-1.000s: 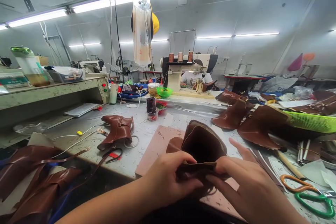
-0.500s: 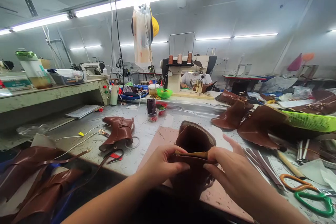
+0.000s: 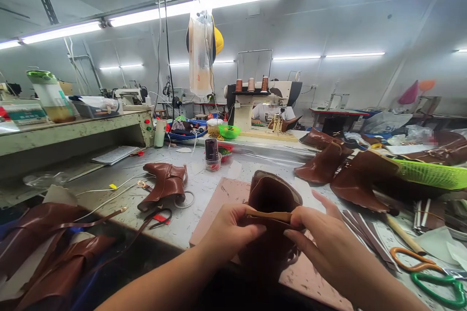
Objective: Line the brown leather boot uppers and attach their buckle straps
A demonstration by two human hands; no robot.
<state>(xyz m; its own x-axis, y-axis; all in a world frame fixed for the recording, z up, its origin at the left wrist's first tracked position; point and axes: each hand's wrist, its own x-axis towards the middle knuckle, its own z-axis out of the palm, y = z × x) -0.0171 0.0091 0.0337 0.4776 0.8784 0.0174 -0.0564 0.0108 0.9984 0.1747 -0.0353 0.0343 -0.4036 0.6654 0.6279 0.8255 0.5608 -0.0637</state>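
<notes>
A brown leather boot upper (image 3: 270,240) stands with its dark opening facing up, at the near edge of a pinkish board (image 3: 219,209). On the left of its near rim, my left hand (image 3: 228,228) pinches the edge between thumb and fingers. My right hand (image 3: 317,235) grips the same rim on the right, its thumb outside and one finger raised. Between the two hands a tan strip of lining (image 3: 270,215) shows along the rim. The lower part of the upper is in dark shadow.
Left on the bench lies another brown boot upper (image 3: 166,184); more boot uppers (image 3: 359,175) crowd the right side beside a green basket (image 3: 432,173). Scissors (image 3: 438,282) and leather strips (image 3: 367,238) lie near my right arm. A sewing machine (image 3: 244,112) stands behind, a person beyond it.
The tan lining between my hands is turned up and shows more. Both hands keep their hold on the rim. The view has shifted slightly.
</notes>
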